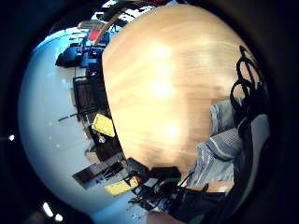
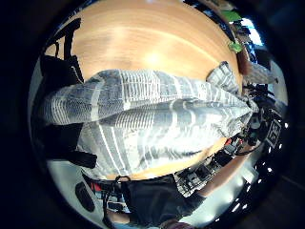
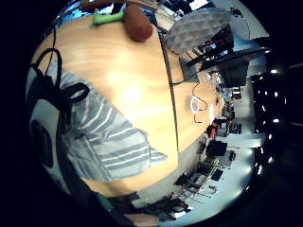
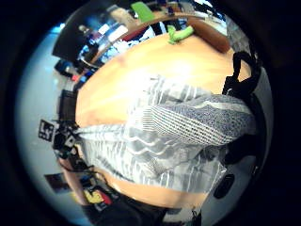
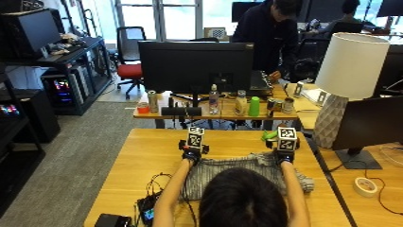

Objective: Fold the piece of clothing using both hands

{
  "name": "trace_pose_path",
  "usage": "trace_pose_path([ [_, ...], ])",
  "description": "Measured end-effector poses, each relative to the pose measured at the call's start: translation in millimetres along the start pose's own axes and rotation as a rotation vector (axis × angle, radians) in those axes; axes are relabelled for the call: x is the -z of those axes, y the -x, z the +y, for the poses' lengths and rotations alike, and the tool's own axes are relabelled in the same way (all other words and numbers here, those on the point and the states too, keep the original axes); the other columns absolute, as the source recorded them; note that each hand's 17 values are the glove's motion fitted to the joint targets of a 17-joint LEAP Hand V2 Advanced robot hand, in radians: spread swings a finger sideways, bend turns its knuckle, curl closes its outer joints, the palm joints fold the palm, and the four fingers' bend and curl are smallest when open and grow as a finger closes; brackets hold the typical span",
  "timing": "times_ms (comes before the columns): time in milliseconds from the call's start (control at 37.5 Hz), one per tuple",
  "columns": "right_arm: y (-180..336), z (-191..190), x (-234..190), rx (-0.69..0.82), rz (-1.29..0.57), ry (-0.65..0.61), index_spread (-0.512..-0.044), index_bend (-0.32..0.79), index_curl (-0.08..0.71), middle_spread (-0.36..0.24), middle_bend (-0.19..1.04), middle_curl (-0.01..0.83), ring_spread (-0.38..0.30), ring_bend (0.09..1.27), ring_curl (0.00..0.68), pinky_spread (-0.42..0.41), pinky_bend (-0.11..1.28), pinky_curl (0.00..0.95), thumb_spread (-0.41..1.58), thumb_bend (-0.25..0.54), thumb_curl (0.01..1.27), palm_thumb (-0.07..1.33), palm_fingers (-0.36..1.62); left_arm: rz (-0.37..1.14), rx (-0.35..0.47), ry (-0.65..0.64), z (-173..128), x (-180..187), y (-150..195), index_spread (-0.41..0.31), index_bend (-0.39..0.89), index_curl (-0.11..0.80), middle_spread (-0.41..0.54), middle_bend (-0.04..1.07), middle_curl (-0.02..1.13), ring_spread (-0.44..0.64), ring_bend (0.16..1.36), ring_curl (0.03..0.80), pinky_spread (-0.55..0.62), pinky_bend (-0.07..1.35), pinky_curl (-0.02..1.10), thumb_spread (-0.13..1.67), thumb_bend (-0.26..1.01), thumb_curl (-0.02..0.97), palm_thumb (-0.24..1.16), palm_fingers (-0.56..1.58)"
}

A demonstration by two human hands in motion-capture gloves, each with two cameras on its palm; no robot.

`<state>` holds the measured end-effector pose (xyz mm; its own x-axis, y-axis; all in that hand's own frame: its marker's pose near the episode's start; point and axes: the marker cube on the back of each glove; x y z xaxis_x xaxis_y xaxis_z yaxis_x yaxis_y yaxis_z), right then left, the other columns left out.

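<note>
A grey striped garment lies spread on the wooden table in front of the person, whose head hides its near part. My left hand grips its far left corner. At the far right corner, my right hand grips the cloth too. The far edge runs stretched between the two hands. In the left thumb side palm view the garment reaches from the palm across to the other hand. The right thumb side palm view shows the garment bunched into folds close to the palm.
A green object and a brown one lie on the table beyond the right hand. A white lamp and a dark monitor stand at the right. A black device with cables sits at the near left.
</note>
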<state>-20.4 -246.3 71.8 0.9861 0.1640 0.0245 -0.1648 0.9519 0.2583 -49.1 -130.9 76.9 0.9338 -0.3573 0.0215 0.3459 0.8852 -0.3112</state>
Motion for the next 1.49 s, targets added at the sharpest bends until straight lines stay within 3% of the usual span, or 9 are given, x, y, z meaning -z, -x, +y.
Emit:
trace_pose_path([
  [267, 2.8, -10.3, -27.5, -0.04, 0.038, -0.055, -0.247, 0.15, 0.437, -0.182, 0.37, 0.496, -0.235, 0.67, 0.46, -0.37, 0.61, 0.405, 0.95, -0.007, 0.33, 1.17, 1.32, -0.014, 0.069, -0.098, -27.6, -16.8, -1.0, -0.307, 0.17, 0.473, -0.34, 0.33, 0.55, -0.37, 0.53, 0.446, -0.46, 0.6, 0.42, 1.2, -0.01, 0.263, 0.78, 1.26],
  [400, -16.2, -22.6, -0.6, -0.088, 0.072, -0.337, -0.263, 0.08, 0.396, -0.177, 0.33, 0.484, -0.23, 0.63, 0.45, -0.344, 0.64, 0.408, 0.98, -0.012, 0.33, 1.16, 1.15, -0.079, 0.105, -0.311, -23.6, 6.4, 6.3, -0.271, 0.08, 0.432, -0.324, 0.34, 0.55, -0.35, 0.53, 0.447, -0.44, 0.57, 0.41, 1.2, -0.02, 0.257, 0.75, 1.13],
  [507, -46.4, -55.8, -3.8, -0.11, 0.058, -0.455, -0.281, 0.07, 0.364, -0.174, 0.26, 0.463, -0.221, 0.6, 0.441, -0.29, 0.63, 0.404, 1.01, -0.033, 0.31, 1.1, 1.03, -0.096, 0.119, -0.468, -4.5, 33.7, 9.1, -0.225, 0.09, 0.408, -0.255, 0.17, 0.53, -0.3, 0.5, 0.454, -0.38, 0.6, 0.43, 1.2, -0.02, 0.252, 0.73, 0.85],
  [800, -81.9, -3.4, 14.2, -0.142, 0.094, -0.073, -0.29, 0.07, 0.297, -0.162, 0.21, 0.45, -0.209, 0.54, 0.424, -0.236, 0.59, 0.384, 1.11, -0.05, 0.26, 0.91, 1.05, -0.01, -0.052, -0.483, 0.9, 12.0, -20.9, -0.184, 0.14, 0.381, -0.154, 0.1, 0.41, -0.19, 0.45, 0.411, -0.3, 0.58, 0.41, 1.23, -0.03, 0.238, 0.66, 0.75],
  [880, -100.0, 8.3, -12.0, -0.19, 0.034, 0.089, -0.295, 0.07, 0.281, -0.154, 0.19, 0.448, -0.194, 0.51, 0.416, -0.213, 0.58, 0.384, 1.13, -0.054, 0.25, 0.85, 0.99, 0.039, -0.085, -0.432, 39.4, -4.7, -28.4, -0.177, 0.15, 0.381, -0.131, 0.09, 0.38, -0.17, 0.45, 0.409, -0.29, 0.59, 0.41, 1.23, -0.03, 0.229, 0.61, 0.73],
  [987, -129.4, 19.5, -70.8, -0.294, -0.164, 0.206, -0.325, 0.09, 0.278, -0.131, 0.16, 0.436, -0.149, 0.46, 0.421, -0.129, 0.55, 0.39, 1.15, -0.049, 0.23, 0.77, 0.72, 0.213, -0.19, -0.333, 43.5, -48.3, -47.3, -0.168, 0.15, 0.378, -0.086, 0.08, 0.35, -0.13, 0.45, 0.407, -0.27, 0.59, 0.41, 1.24, -0.05, 0.209, 0.52, 0.67],
  [1094, -143.3, 36.2, -118.4, -0.344, -0.322, 0.275, -0.347, 0.12, 0.275, -0.115, 0.16, 0.417, -0.106, 0.42, 0.411, -0.036, 0.54, 0.385, 1.16, -0.034, 0.23, 0.74, 0.64, 0.307, -0.168, -0.266, 43.5, -85.4, -54.1, -0.164, 0.19, 0.39, -0.068, 0.1, 0.33, -0.1, 0.45, 0.401, -0.21, 0.55, 0.4, 1.25, -0.04, 0.198, 0.46, 0.65],
  [1334, -105.2, 128.7, -92.6, -0.316, -0.34, 0.483, -0.353, 0.07, 0.242, -0.075, 0.17, 0.389, -0.03, 0.4, 0.391, 0.091, 0.58, 0.376, 1.14, -0.03, 0.23, 0.71, 0.47, 0.151, -0.098, -0.009, 31.6, -128.4, -54.7, -0.096, 0.04, 0.346, 0.122, 0.11, 0.3, 0.22, 0.45, 0.408, 0.22, 0.51, 0.4, 1.15, -0.1, 0.137, 0.07, 0.04],
  [1494, -111.8, 113.7, -107.4, -0.328, -0.298, 0.384, -0.345, 0.1, 0.219, -0.078, 0.23, 0.394, -0.023, 0.38, 0.372, 0.095, 0.58, 0.362, 1.12, -0.024, 0.24, 0.69, 0.5, 0.211, -0.117, -0.104, 22.9, -130.8, -57.6, -0.072, 0.09, 0.296, 0.211, 0.15, 0.27, 0.37, 0.48, 0.369, 0.39, 0.52, 0.36, 1.06, -0.07, 0.132, -0.05, -0.05],
])
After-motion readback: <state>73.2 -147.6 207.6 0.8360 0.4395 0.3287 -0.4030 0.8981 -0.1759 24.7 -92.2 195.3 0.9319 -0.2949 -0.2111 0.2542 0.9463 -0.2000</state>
